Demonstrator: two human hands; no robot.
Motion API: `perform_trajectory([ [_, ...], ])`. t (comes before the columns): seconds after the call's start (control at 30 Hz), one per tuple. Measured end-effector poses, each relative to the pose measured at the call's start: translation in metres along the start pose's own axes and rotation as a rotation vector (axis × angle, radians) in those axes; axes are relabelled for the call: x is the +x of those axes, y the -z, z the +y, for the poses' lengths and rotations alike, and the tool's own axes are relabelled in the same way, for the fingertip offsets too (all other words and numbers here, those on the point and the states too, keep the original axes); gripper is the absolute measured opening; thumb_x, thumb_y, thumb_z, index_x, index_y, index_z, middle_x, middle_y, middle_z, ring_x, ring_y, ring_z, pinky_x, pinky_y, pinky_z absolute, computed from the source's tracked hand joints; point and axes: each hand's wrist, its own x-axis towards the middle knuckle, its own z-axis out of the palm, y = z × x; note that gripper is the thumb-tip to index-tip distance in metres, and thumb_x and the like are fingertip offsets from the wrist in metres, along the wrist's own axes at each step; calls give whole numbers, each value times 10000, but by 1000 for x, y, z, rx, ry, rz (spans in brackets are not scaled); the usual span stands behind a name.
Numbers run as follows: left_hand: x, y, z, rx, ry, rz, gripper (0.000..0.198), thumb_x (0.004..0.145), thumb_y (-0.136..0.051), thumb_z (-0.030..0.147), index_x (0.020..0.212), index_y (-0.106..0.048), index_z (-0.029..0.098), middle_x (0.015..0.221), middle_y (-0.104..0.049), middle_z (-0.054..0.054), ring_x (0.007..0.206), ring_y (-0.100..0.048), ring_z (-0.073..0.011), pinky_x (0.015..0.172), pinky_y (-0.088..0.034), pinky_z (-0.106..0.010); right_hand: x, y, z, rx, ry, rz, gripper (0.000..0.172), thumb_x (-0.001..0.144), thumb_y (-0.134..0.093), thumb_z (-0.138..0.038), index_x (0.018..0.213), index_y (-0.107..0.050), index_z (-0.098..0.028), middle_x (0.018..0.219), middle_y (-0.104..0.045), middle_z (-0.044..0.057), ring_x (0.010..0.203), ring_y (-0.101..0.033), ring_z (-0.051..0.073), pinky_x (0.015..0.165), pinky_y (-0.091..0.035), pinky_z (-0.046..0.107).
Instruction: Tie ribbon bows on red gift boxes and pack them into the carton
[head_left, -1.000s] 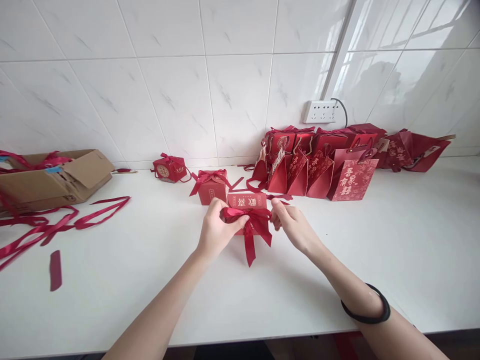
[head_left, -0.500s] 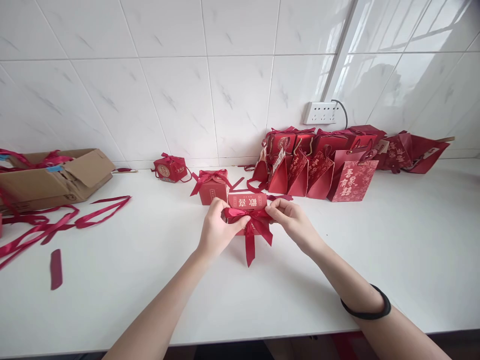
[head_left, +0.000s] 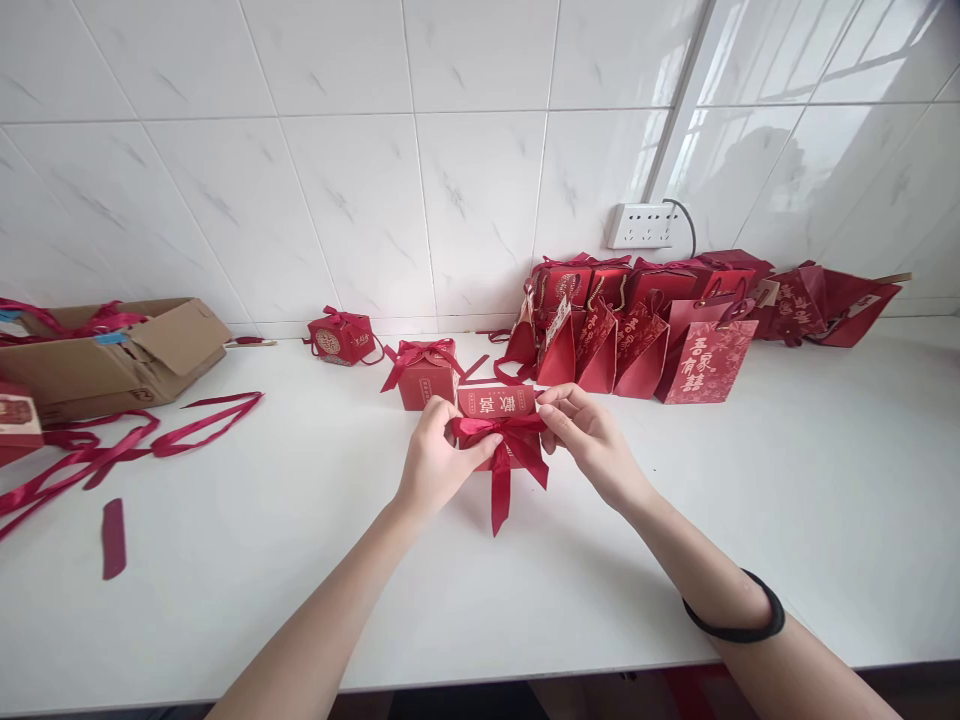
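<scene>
A red gift box (head_left: 496,402) with gold characters sits on the white table in front of me. Across its front side lies a dark red satin ribbon (head_left: 501,480) tied in a bow, its two tails hanging down. My left hand (head_left: 441,455) pinches the bow's left loop, the thumb resting near the knot. At the bow's right end, my right hand (head_left: 589,435) has its thumb and forefinger closed on the ribbon loop. Just behind, to the left, stands another red box (head_left: 427,383) with a ribbon bow on top.
Several red gift bags (head_left: 712,365) and boxes line the wall at the right, below a power strip (head_left: 643,227). On the left are an open cardboard box (head_left: 112,365), loose ribbons (head_left: 202,430) and a dark red strip (head_left: 113,540). A small hexagonal box (head_left: 341,337) stands near the wall.
My right hand has shifted very slightly right along with the bow's right loop. A red box has come into view at the far left edge. My left hand stays nearly still.
</scene>
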Motion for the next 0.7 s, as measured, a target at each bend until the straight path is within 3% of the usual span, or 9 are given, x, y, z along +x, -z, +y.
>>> perform_trajectory([
  [0.13,1,1,0,-3,6,-1,343,660,-703,284,643,-372,195,703,-399,35,600,-408,-97,555,-380,-234,-1,3,-1,-62,95,-136,346,745,-686,-384,1036,-545,-261,967,-582,22,703,-542,119,655,-498,292],
  [0.23,2,2,1,-4,9,-2,332,668,-691,273,643,-369,194,708,-398,34,596,-402,-94,554,-377,-231,1,5,0,-145,101,-145,397,744,-687,-312,1117,-555,-272,1105,-573,46,761,-561,130,716,-527,325],
  [0.43,3,1,1,1,-27,3,353,665,-694,277,633,-353,195,701,-386,36,599,-392,-95,554,-372,-231,5,7,3,-228,67,9,242,747,-663,-413,887,-652,-217,845,-620,31,673,-572,147,656,-536,338],
  [0.6,2,1,0,18,-39,-7,362,664,-699,280,635,-348,197,689,-384,38,595,-390,-98,550,-363,-234,5,7,4,-301,50,59,339,769,-608,-526,675,-584,-201,633,-556,1,543,-497,125,549,-464,293],
  [0.7,1,1,1,35,-39,-28,362,658,-700,277,642,-348,197,691,-393,37,605,-402,-101,561,-365,-236,4,6,6,-365,111,140,394,789,-562,-567,636,-527,-206,669,-533,12,579,-478,131,547,-435,284],
])
